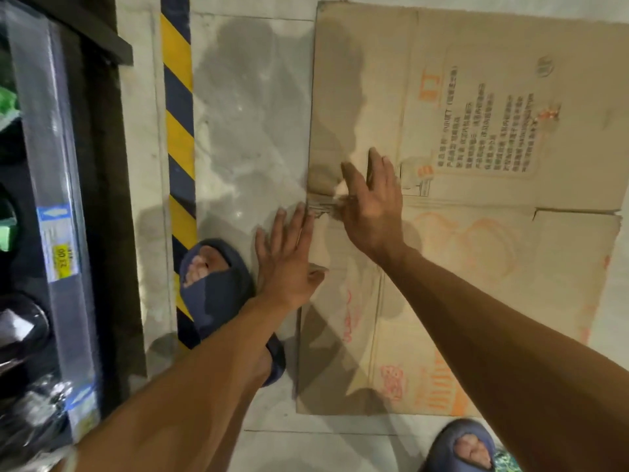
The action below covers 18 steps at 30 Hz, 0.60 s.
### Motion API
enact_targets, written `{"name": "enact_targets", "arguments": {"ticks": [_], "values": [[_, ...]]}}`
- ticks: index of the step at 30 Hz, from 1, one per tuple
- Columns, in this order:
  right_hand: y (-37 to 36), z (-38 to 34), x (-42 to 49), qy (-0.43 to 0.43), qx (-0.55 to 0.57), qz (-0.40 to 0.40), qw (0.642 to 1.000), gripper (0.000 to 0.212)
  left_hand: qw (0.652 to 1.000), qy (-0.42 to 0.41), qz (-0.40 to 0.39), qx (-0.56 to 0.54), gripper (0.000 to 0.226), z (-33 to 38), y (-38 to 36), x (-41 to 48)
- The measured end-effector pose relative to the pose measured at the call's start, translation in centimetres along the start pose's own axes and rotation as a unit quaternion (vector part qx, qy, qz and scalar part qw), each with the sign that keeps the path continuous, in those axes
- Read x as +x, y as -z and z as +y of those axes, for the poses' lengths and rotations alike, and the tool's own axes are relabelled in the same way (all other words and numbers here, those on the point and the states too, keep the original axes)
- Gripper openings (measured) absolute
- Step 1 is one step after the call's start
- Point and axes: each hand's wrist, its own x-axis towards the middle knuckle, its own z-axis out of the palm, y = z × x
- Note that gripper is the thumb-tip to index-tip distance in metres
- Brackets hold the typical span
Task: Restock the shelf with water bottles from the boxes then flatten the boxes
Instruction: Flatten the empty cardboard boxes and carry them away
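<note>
One head-worn wide-angle camera only; it looked almost straight down at the floor (252, 131), held near, so the tiles filled most of the frame. Flattened box (476, 267) lay centre-right, shelf (51, 165) front bowed along the left edge.

The left hand (289, 264) and right hand (371, 206) are left bare, as are the forearms (493, 318) up to the near edge. Dark blue open-toed slippers (thick, rounded, wide-strapped) are worn: a left slipper (218, 291) and a right slipper (459, 444), the latter cut off at the near edge.
</note>
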Motion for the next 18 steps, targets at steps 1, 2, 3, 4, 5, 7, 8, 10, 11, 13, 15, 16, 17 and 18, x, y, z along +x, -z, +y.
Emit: {"name": "enact_targets", "arguments": {"ticks": [1,2,3,4,5,7,8,10,11,13,15,16,17,18], "values": [[0.0,0.0,-0.3,0.011,-0.018,-0.009,1.000,0.053,1.000,0.000,-0.018,0.011,0.110,0.0,0.6,0.0],[0.3,0.3,-0.5,0.026,-0.033,-0.023,0.999,0.054,0.999,0.000,-0.039,0.018,0.108,0.0,1.3,0.0],[1.3,0.3,-0.7,0.037,-0.046,-0.032,0.998,0.053,0.998,0.000,-0.059,0.019,0.107,0.0,2.2,0.0],[2.7,0.3,-1.1,0.044,-0.052,-0.040,0.997,0.052,0.997,0.003,-0.072,0.019,0.105,0.1,3.5,-0.4],[4.6,0.1,-1.9,0.039,-0.050,-0.053,0.997,0.053,0.997,0.004,-0.076,0.020,0.101,0.2,5.2,-1.0],[9.8,-0.8,-5.0,-0.002,-0.028,-0.070,0.997,0.059,0.999,-0.005,-0.045,0.019,0.087,0.8,9.4,-3.2],[12.9,-1.5,-7.0,-0.025,-0.009,-0.067,0.997,0.058,0.999,-0.012,-0.027,0.017,0.078,1.3,12.0,-4.5],[19.5,-3.0,-11.7,-0.068,0.017,-0.059,0.996,0.055,1.000,-0.016,-0.004,-0.001,0.068,2.5,17.5,-7.5],[23.0,-3.7,-14.2,-0.082,0.029,-0.062,0.994,0.055,1.000,-0.010,0.001,-0.016,0.067,3.2,20.5,-9.3],[30.4,-5.3,-18.5,-0.095,0.045,-0.059,0.993,0.056,0.999,0.003,0.015,-0.033,0.068,5.2,26.9,-13.1],[37.8,-7.2,-22.1,-0.095,0.041,-0.044,0.994,0.055,0.998,0.004,0.052,-0.033,0.069,7.3,33.6,-17.2],[41.5,-8.2,-23.5,-0.084,0.040,-0.034,0.995,0.055,0.996,0.005,0.079,-0.034,0.068,8.4,36.9,-19.5],[45.2,-9.1,-24.8,-0.073,0.035,-0.017,0.997,0.055,0.994,0.007,0.103,-0.033,0.067,9.4,40.2,-21.6],[48.8,-10.0,-26.2,-0.072,0.029,-0.006,0.997,0.055,0.992,0.010,0.122,-0.037,0.066,10.5,43.3,-24.0]]}}
